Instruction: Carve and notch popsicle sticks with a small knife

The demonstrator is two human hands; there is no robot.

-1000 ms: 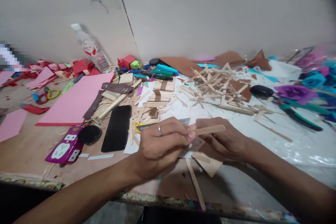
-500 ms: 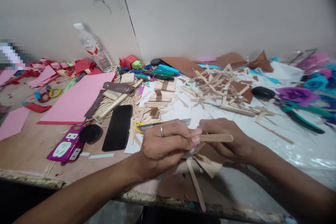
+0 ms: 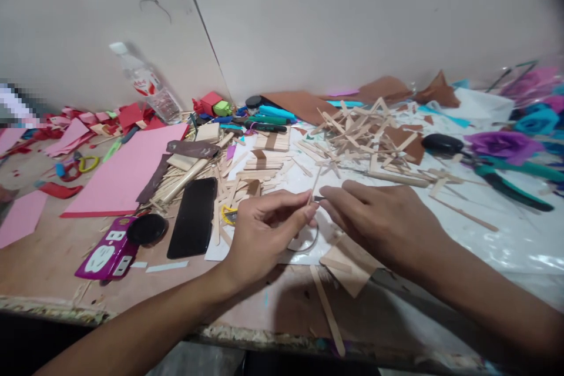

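Observation:
My left hand (image 3: 268, 226) pinches a wooden craft stick (image 3: 316, 183) between thumb and fingertips, turned edge-on and pointing up and away. My right hand (image 3: 381, 214) is closed just right of it. A small dark tip shows between the right fingers at the stick; the rest of that object is hidden. Below the left fingertips a thin round rim (image 3: 314, 242) lies over the white paper, and I cannot tell what it belongs to. Under the right hand are a flat wooden piece (image 3: 355, 282) and a short stick. Another craft stick (image 3: 328, 311) points toward the table's front edge.
A black phone (image 3: 192, 217), a purple case (image 3: 106, 252) and a round black lid (image 3: 147, 229) lie to the left. Loose sticks (image 3: 356, 135) are heaped behind the hands. Green-handled pliers (image 3: 513, 188) lie right. A bottle (image 3: 147, 85) leans on the wall.
The craft stick has turned from lying sideways to edge-on and pointing away. My left hand has drawn slightly left and opened its grip to a pinch; my right hand has shifted up.

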